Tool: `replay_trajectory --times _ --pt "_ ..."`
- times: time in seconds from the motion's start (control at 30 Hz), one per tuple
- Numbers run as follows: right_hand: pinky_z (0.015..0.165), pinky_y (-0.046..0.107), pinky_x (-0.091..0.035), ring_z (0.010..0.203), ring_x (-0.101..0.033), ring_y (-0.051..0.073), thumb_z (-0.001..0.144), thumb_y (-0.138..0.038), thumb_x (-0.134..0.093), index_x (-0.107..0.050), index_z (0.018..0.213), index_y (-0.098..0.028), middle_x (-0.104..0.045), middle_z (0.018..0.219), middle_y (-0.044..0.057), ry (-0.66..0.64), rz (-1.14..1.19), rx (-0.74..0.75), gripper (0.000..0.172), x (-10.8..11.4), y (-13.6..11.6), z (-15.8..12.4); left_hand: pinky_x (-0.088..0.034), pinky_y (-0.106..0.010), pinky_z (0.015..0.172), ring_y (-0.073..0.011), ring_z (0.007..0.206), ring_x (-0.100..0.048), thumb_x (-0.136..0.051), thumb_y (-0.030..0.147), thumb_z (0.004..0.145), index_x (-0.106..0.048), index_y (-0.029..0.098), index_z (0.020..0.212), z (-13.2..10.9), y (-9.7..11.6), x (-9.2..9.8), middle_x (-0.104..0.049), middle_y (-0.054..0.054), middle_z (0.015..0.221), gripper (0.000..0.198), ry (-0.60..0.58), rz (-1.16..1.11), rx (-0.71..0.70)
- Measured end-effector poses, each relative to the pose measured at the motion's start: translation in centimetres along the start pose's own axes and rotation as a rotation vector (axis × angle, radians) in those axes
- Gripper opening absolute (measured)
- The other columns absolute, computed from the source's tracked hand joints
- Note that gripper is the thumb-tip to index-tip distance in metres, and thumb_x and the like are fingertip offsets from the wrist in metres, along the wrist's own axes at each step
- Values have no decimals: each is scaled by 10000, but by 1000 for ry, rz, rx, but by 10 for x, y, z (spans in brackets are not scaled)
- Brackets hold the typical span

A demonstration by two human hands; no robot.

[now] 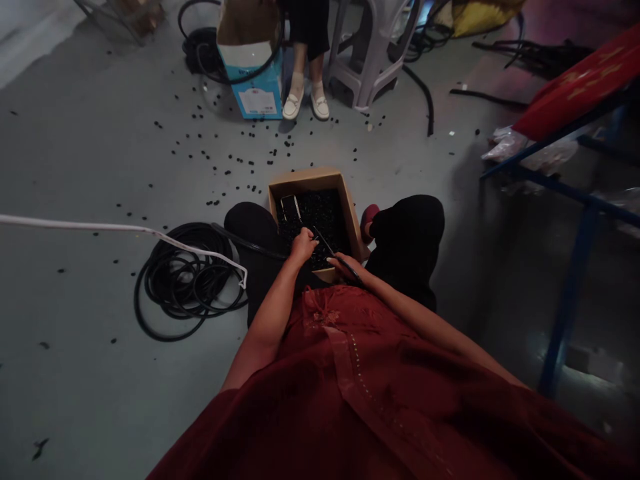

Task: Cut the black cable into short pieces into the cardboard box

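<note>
Our hands at a cardboard box (320, 180) of small black pellets (315, 223) between our knees (407, 233)

Left hand (303, 245) down on the pellets at the box's near edge, grip unclear; right hand (345, 263) closed on a thin dark tool (340, 257), tip over the pellets; small dark rectangular piece (291, 209) inside the box, near its left wall; coil of black cable (187, 280) just left of the box, white cable (150, 230) lying over it; loose pellets (225, 160) scattered on the floor beyond the box; a co-worker's white shoes (305, 105) further out, beside a plastic stool (370, 60); blue metal frame (570, 267) right of the box
</note>
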State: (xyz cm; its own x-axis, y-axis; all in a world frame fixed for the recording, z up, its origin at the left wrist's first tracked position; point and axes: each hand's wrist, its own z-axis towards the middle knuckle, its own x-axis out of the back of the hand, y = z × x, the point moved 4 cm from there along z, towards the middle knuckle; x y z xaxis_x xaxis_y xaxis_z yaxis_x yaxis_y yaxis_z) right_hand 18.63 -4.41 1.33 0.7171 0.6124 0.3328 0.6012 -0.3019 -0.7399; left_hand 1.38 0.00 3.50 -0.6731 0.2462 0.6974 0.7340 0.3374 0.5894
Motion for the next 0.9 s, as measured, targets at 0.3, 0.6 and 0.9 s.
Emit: replay_trajectory --times 0.3,0.6,0.9 --pt "504 226 -370 562 -476 117 811 -583 -549 -445 766 -219 -502 626 -36 44 -1 105 381 0 -6 -1 -479 -386 873 -315 1043 -660 -458 233 933 -611 91 1098 -27 22 22 -690 -224 1042 267 -85 562 -52" --pt "477 207 -381 543 -480 109 823 -627 -509 -434 777 -217 -496 630 -41 36 114 123 420 2 -4 -4 -463 -311 870 -225 1071 -637 -332 335 992 -559 202 1160 -25 14 16 -658 -123 1156 312 -50 441 -167" --pt "462 215 -421 532 -509 111 823 -652 -547 -440 809 -223 -523 658 -26 -100 311 99 442 4 -15 -17 -448 -289 833 -211 1024 -642 -305 395 999 -542 238 1183 -22 13 15 -651 -94 1124 339 -42 488 -213"
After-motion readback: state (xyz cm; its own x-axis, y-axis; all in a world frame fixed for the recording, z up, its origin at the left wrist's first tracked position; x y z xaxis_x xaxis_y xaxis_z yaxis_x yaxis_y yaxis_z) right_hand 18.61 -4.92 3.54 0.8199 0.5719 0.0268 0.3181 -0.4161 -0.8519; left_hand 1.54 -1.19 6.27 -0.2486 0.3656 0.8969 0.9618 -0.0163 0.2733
